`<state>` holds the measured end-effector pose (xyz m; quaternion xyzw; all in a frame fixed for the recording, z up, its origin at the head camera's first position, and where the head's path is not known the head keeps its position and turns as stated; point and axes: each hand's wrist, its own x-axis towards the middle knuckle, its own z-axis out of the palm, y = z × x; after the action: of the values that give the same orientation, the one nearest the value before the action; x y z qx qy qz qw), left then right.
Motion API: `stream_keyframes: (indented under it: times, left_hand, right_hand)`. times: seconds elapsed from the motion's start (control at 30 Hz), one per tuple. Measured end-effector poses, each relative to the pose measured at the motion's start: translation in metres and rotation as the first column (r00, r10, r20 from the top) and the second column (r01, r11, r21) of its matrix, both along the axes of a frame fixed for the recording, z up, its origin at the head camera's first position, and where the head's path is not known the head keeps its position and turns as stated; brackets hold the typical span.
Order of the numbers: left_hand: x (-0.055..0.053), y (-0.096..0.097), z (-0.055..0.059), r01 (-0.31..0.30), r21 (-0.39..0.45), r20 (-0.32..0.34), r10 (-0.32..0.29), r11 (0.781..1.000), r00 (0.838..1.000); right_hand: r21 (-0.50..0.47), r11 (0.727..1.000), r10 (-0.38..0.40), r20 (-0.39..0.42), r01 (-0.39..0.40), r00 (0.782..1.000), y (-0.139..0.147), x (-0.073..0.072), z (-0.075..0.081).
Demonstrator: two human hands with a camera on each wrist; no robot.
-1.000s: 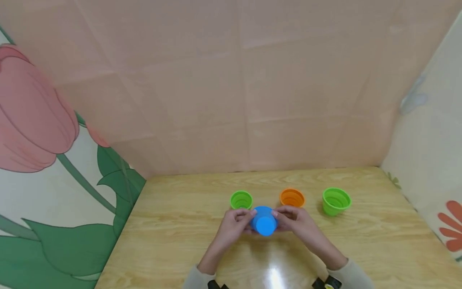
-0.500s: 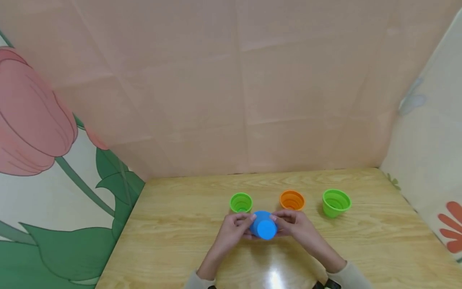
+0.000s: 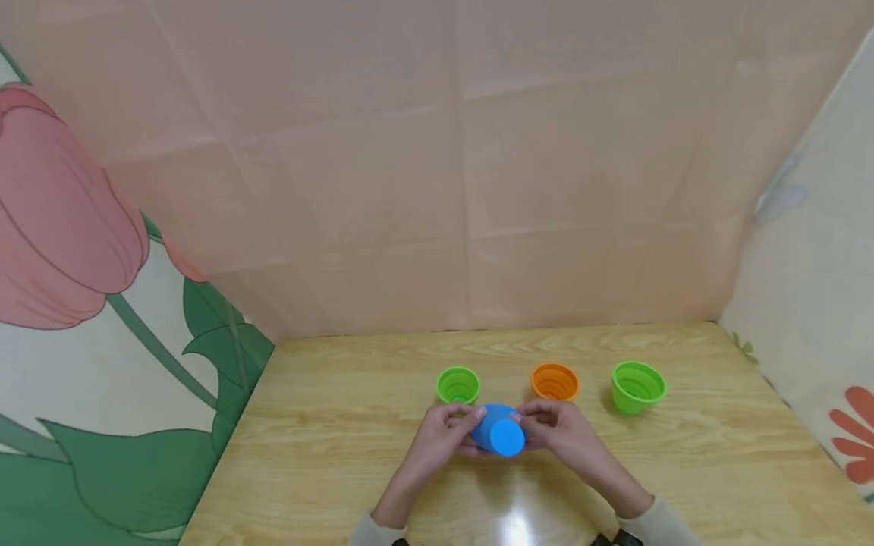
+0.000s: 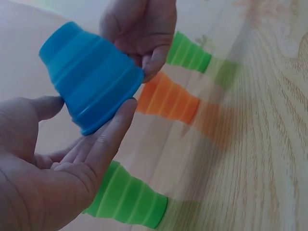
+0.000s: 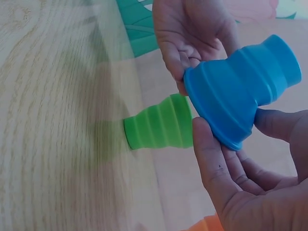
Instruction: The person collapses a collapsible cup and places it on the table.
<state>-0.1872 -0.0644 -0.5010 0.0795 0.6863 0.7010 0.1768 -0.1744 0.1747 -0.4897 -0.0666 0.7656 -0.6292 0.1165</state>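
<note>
A blue collapsible cup [image 3: 497, 432] with stepped rings is held above the table between both hands. Its wide rim faces away from the person, and its narrow base points back toward the head camera. My left hand [image 3: 440, 436] pinches one side, thumb on the wall and fingers at the rim. The opposite side is gripped the same way by my right hand [image 3: 563, 436]. In the right wrist view the blue cup's wall [image 5: 236, 86] looks bent, its rings unevenly set. Behind the hands stand a small green cup [image 3: 458, 384], an orange cup [image 3: 554, 381] and a larger green cup [image 3: 638, 387], all upright.
The wooden table [image 3: 328, 425] meets a pinkish cloth backdrop [image 3: 375, 227] at its far edge. A tulip-printed panel [image 3: 68, 212] borders the left side, and a pale flowered panel [image 3: 806, 303] the right.
The blue cup and both hands have come slightly toward the person. The cup's base has turned a little to the right. The other cups have stayed on the table.
</note>
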Motion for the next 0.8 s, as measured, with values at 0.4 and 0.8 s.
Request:
stream_keyframes:
  times: [0.4, 0.8]
  left_hand:
    - [0.0012, -0.0002, -0.0025, 0.034, 0.004, 0.021, -0.034, 0.999, 0.999]
    - [0.0045, 0.0002, -0.0058, 0.047, 0.025, 0.047, -0.049, 0.999, 0.998]
  right_hand:
    - [0.107, 0.994, -0.007, -0.07, 0.015, 0.998, -0.0017, 0.0003, 0.0013]
    - [0.093, 0.996, 0.001, -0.077, 0.006, 0.997, 0.0034, -0.0047, -0.0029]
